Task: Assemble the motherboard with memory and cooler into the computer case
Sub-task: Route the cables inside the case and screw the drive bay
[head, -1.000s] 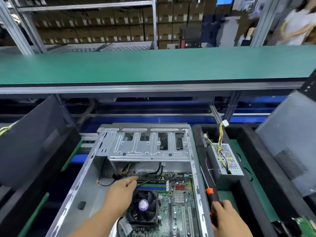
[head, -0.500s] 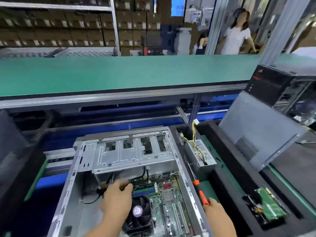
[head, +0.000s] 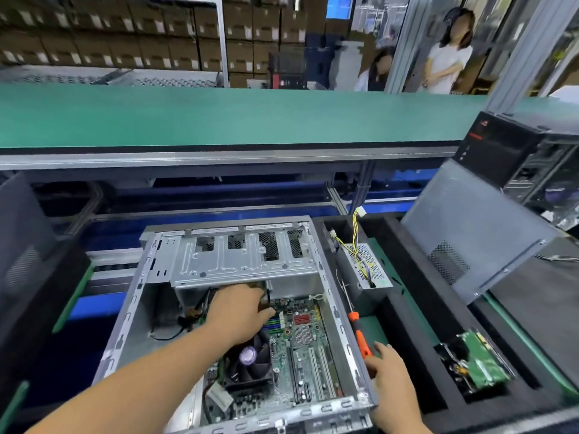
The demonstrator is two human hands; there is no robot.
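Note:
The open silver computer case (head: 332, 311) lies flat in front of me. Inside it sit the green motherboard (head: 308, 355), the black cooler fan (head: 250, 363) and the memory sticks (head: 276, 323). My left hand (head: 239, 311) reaches over the cooler to the board's far edge, under the drive cage (head: 238, 261), beside black cables (head: 185, 321). Its fingertips are blurred and partly hidden. My right hand (head: 391, 383) is at the case's right wall and holds the lower end of an orange-handled screwdriver (head: 359, 333), which points away from me.
A black foam tray (head: 404, 355) on the right holds a power supply (head: 368, 270) with yellow wires and a hard drive (head: 479, 364). A grey side panel (head: 470, 233) leans behind it, near another black case (head: 513, 151). A green conveyor (head: 219, 117) runs across; people (head: 448, 51) stand beyond.
My left hand has moved from the memory beside the cooler further up toward the drive cage. My view has swung right. The right hand stays at the case wall with the screwdriver.

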